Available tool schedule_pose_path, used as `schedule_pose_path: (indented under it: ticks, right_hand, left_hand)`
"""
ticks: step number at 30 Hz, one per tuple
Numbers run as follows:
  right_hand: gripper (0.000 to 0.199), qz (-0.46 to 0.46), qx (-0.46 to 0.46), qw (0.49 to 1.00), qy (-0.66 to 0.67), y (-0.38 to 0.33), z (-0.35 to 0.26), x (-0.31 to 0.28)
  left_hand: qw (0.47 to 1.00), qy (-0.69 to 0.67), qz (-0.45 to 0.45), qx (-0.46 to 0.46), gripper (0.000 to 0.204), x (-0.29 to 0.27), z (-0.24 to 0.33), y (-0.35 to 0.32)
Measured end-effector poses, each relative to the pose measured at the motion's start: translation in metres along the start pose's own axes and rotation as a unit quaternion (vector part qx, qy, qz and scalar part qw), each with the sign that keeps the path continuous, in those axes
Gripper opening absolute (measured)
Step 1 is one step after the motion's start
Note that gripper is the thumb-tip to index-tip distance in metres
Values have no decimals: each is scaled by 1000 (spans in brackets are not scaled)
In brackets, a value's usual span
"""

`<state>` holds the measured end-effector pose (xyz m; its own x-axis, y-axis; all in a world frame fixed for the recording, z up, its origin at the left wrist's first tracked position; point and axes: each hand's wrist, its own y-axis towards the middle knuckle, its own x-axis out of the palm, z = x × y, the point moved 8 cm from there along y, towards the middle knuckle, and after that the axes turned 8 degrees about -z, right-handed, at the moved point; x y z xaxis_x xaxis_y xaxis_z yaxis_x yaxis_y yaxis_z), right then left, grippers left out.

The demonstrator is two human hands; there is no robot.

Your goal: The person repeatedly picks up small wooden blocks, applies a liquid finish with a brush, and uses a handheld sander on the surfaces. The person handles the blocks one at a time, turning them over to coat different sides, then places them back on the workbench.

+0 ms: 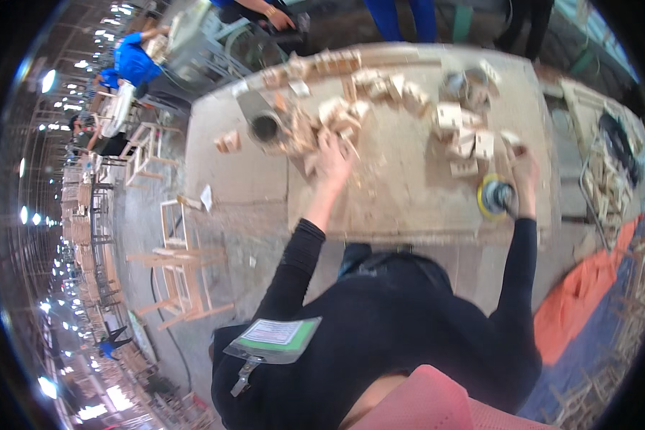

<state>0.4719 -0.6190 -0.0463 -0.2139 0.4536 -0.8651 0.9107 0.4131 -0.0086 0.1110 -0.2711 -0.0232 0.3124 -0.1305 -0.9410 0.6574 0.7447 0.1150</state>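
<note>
Your left hand (332, 159) sits just above the middle of the frame, fingers spread and laid on the near edge of the block pile (315, 125); whether it grips a block you cannot tell from here. The pile runs up and left from your hand to a dark round can (264, 127) lying among the blocks. Your right hand (524, 172) is at centre right, curled over the top of the sander (493, 197) — the grip looks closed on its body, the yellow disc face showing toward the near edge of the bench (401, 186).

Between your two hands the bench top is bare, dusty board, the widest open stretch in the frame. A second group of pale blocks (466, 136) lies just above your right hand, close to it. More blocks line the far edge at the top of the frame, with a coil (457, 84) among them.

The near bench edge crosses just below the sander, so the tool rests close to the drop. Left of the bench, a lone block (228, 141) sits on a lower surface near its corner. Wooden stools (183, 276) stand on the floor at lower left. An orange cloth (588, 287) lies at lower right, and another person in blue (136, 63) works at upper left, well apart from you.
</note>
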Motion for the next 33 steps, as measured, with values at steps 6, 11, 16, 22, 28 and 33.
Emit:
schedule_pose_path:
  ticks: [6, 11, 16, 22, 28, 33]
  right_hand:
    - [30, 103, -25, 962, 252, -49, -17, -58]
    - [31, 77, -84, 846, 520, -105, -74, -50]
    - [32, -20, -68, 768, 637, -151, -144, -9]
    - [35, -195, 31, 662, 723, -188, -209, 62]
    - [41, -298, -3, 683, 667, -197, -256, 62]
    - [41, -337, -4, 674, 658, -207, -268, 67]
  left_hand:
    - [990, -84, -87, -70, 55, 37, -24, 25]
    - [984, -158, -63, -52, 53, 25, -32, 7]
    - [951, -293, -64, -70, 58, 6, -31, -30]
    - [918, -386, -91, -8, 46, -32, -6, -76]
    - [931, -337, 13, 136, 45, -116, 30, -91]
    - [920, -358, 34, 156, 50, -131, 41, -96]
